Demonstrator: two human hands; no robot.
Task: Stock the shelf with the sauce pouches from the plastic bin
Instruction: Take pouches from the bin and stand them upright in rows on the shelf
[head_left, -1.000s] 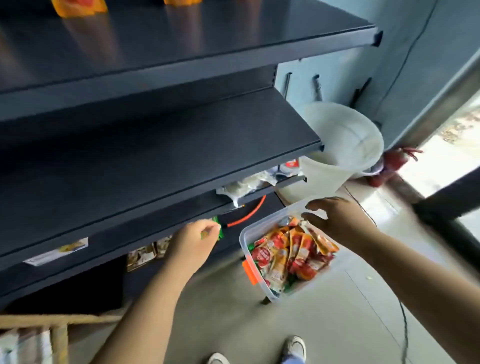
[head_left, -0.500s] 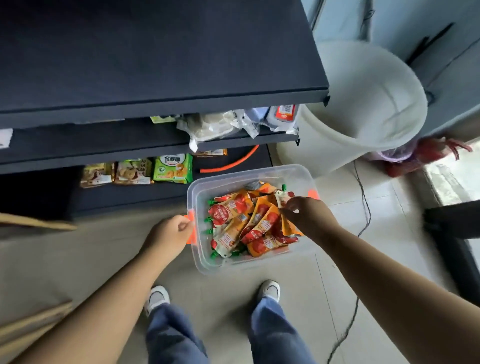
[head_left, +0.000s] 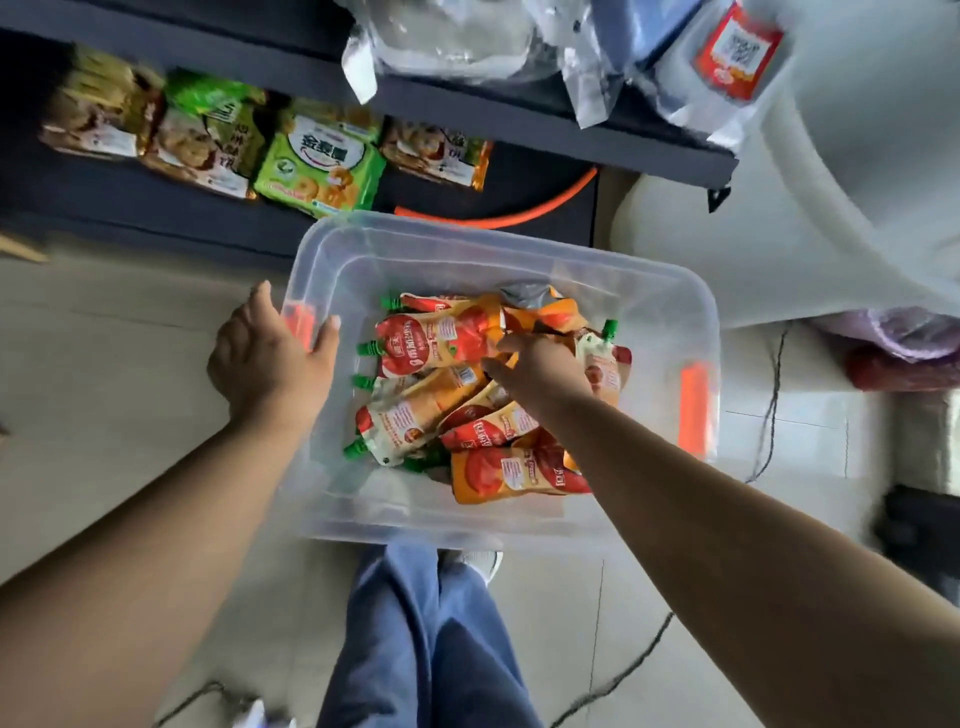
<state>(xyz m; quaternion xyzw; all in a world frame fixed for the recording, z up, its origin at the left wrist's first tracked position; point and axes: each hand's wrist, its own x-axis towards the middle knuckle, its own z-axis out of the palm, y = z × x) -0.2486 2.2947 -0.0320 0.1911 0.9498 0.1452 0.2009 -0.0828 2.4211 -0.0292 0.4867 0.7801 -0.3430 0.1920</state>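
Note:
A clear plastic bin (head_left: 519, 244) with orange latches stands on the floor in front of the dark shelf (head_left: 519, 119). Several red and orange sauce pouches (head_left: 436, 338) with green caps lie heaped inside it. My left hand (head_left: 265, 358) grips the bin's left rim at the orange latch, thumb inside the wall. My right hand (head_left: 540, 369) reaches down into the heap, its fingers curled round a pouch near the middle. The fingertips are hidden among the pouches.
Biscuit packs (head_left: 317, 161) line the bottom shelf, with an orange hose (head_left: 498, 218) beside them. Clear bags (head_left: 457, 36) hang over the shelf above. A white bucket (head_left: 779, 234) stands to the right. A black cable (head_left: 774, 405) runs across the floor. My legs (head_left: 426, 623) are below the bin.
My view has tilted down and closer to the bin. My left hand has kept its grip on the left rim, and my right hand has dug deeper into the pouches.

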